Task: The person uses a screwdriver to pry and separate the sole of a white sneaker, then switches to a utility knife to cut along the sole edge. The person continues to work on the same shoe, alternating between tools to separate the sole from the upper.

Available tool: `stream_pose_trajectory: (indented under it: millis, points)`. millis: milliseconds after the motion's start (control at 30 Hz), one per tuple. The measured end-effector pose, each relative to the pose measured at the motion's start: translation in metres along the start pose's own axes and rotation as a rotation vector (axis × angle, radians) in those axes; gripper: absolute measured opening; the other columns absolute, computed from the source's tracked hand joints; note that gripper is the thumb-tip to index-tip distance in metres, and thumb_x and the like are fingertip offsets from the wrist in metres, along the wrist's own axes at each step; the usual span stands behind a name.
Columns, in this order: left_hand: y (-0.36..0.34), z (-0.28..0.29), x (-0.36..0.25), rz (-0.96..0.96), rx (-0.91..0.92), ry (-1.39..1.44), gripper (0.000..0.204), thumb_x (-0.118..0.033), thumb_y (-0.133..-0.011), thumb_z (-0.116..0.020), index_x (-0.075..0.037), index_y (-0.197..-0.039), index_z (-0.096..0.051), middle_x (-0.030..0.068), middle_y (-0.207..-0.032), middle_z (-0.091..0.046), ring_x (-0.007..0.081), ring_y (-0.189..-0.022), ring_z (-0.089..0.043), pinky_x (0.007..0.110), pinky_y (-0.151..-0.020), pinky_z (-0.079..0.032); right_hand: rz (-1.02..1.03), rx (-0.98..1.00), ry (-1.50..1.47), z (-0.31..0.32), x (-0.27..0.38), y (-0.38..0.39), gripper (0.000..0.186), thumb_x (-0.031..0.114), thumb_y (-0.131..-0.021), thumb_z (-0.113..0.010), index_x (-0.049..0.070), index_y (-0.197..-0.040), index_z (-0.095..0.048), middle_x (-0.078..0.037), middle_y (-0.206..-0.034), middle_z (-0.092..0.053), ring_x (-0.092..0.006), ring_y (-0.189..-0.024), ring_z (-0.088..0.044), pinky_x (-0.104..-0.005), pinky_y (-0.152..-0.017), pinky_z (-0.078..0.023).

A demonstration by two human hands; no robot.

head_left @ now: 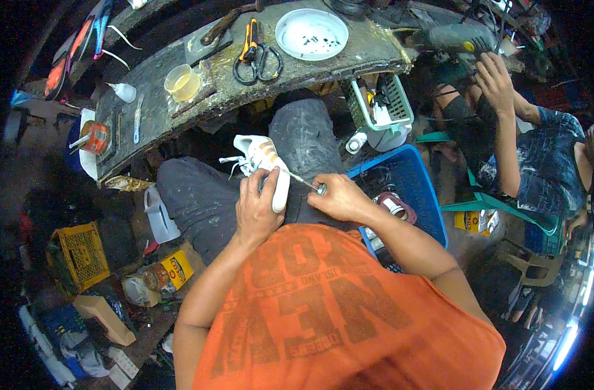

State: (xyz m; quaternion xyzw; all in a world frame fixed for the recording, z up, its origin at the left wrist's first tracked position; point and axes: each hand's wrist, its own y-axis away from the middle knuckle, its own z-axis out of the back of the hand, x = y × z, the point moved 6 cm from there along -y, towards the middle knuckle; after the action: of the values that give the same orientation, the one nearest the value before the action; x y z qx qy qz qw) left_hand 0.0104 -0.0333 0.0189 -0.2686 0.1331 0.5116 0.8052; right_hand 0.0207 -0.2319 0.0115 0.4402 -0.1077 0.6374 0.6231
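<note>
A white sneaker (250, 151) with tan stripes and loose white laces is held over my lap, its toe end pointing away from me. My left hand (258, 207) is closed around its heel end, fingers on the upper and the side of the sole. In my right hand (339, 197) is a thin metal-shafted tool (301, 180), which looks like an awl. My fist wraps its handle, so little of that shows. The shaft's tip meets the sneaker near the sole's edge, beside my left fingers; whether it has gone in, I cannot tell.
Ahead, a worn bench (219, 88) bears scissors (261, 65), an orange cutter (249, 40), a white bowl (312, 36) and a glue tub (182, 82). A green basket (401, 97) and blue crate (433, 201) stand right. Another person's arm (507, 149) is farther right.
</note>
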Motion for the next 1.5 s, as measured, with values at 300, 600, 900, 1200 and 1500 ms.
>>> stream_pose_trajectory:
  millis: [300,600,900,1200,1500]
  points:
    - [0.000,0.001,-0.001,0.000,-0.027,-0.004,0.077,-0.002,-0.068,-0.082,-0.008,-0.143,-0.061,0.0108,-0.127,-0.058,0.0357,-0.108,-0.060,0.045,-0.082,-0.059,0.050,0.033,0.047,0.000,0.004,0.004,0.036,0.034,-0.083,-0.070,0.000,-0.096,-0.075,-0.028,-0.083,-0.073,-0.0467,-0.085,-0.073,-0.0540,-0.082,-0.058]
    - [0.000,-0.001,0.000,-0.013,-0.050,-0.012,0.076,-0.002,-0.069,-0.082,-0.009,-0.142,-0.062,0.0108,-0.125,-0.059,0.0347,-0.106,-0.060,0.044,-0.079,-0.060,0.076,-0.007,0.069,-0.002,0.004,0.008,0.036,0.033,-0.081,-0.071,0.001,-0.096,-0.074,-0.028,-0.085,-0.073,-0.0473,-0.085,-0.073,-0.0552,-0.083,-0.058]
    - [0.000,-0.003,0.002,-0.003,-0.028,-0.005,0.080,0.000,-0.067,-0.082,-0.009,-0.143,-0.061,0.0109,-0.126,-0.058,0.0351,-0.106,-0.060,0.045,-0.080,-0.060,0.075,0.002,0.073,-0.001,0.006,0.012,0.033,0.031,-0.082,-0.071,0.000,-0.094,-0.073,-0.028,-0.083,-0.072,-0.0476,-0.084,-0.072,-0.0561,-0.082,-0.057]
    - [-0.002,-0.003,0.001,-0.010,-0.031,-0.005,0.076,0.000,-0.069,-0.081,-0.009,-0.141,-0.061,0.0113,-0.125,-0.058,0.0358,-0.105,-0.060,0.046,-0.081,-0.059,0.119,-0.026,0.114,-0.005,0.003,0.013,0.035,0.031,-0.082,-0.069,0.001,-0.100,-0.072,-0.027,-0.081,-0.071,-0.0463,-0.084,-0.072,-0.0532,-0.081,-0.057]
    - [-0.001,-0.004,0.003,-0.001,-0.012,0.001,0.075,-0.001,-0.069,-0.082,-0.009,-0.141,-0.062,0.0113,-0.127,-0.058,0.0353,-0.104,-0.060,0.046,-0.081,-0.060,0.143,-0.047,0.106,-0.006,0.002,0.016,0.034,0.030,-0.083,-0.069,0.001,-0.101,-0.073,-0.026,-0.080,-0.072,-0.0454,-0.083,-0.073,-0.0522,-0.077,-0.057]
